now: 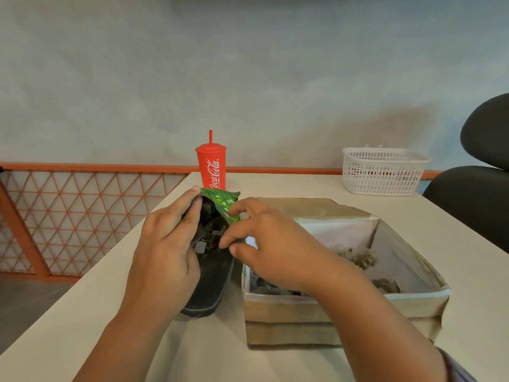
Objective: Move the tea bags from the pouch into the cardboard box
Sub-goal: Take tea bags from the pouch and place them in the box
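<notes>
A dark pouch [212, 282] with a green leaf-printed top lies on the table left of the cardboard box [289, 315]. My left hand [168, 244] grips the pouch's left side and holds its mouth open. Small grey tea bags [205, 241] show inside the mouth. My right hand [264, 241] reaches across from the box side, its fingertips at the pouch opening, pinching at the tea bags; whether one is held is unclear. The box is open, lined in white, with some tea bags [360, 257] lying inside.
A red Coca-Cola cup [211, 168] with a straw stands just behind the pouch. A white plastic basket [382, 170] sits at the far right of the table [192, 354]. A black chair [479, 188] is at the right, and an orange mesh railing [68, 210] runs along the left.
</notes>
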`<state>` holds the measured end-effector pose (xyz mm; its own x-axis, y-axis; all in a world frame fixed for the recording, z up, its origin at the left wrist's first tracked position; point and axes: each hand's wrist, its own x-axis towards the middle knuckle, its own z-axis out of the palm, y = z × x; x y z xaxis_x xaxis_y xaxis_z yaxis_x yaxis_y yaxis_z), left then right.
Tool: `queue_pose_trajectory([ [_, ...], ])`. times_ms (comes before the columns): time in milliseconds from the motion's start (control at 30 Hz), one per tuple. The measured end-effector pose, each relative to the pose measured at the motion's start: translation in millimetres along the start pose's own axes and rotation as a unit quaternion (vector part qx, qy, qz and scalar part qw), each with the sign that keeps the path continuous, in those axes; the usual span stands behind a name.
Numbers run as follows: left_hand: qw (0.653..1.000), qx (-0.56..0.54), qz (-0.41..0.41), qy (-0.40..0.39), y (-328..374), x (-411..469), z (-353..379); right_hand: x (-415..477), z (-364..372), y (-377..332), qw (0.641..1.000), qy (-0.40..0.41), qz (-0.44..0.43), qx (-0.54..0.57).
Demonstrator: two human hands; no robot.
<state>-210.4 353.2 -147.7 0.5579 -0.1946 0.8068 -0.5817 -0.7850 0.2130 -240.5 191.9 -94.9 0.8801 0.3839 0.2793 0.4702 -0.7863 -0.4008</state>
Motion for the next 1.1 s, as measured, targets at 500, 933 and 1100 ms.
queue_pose_trajectory([
  [500,0.952,-0.198,-0.126,0.196,2.2,5.8,-15.5,5.6,3.4,8.7,0.998,0.036,0.010,-0.048],
  [933,0.777,-0.397,-0.483,0.074,-17.5,14.5,-24.7,2.4,19.3,-6.9,0.998,0.049,0.018,-0.024],
  [1100,0.741,-0.405,-0.531,-0.073,-17.2,6.5,-27.0,-10.5,33.0,-32.6,0.997,0.065,0.032,0.038],
])
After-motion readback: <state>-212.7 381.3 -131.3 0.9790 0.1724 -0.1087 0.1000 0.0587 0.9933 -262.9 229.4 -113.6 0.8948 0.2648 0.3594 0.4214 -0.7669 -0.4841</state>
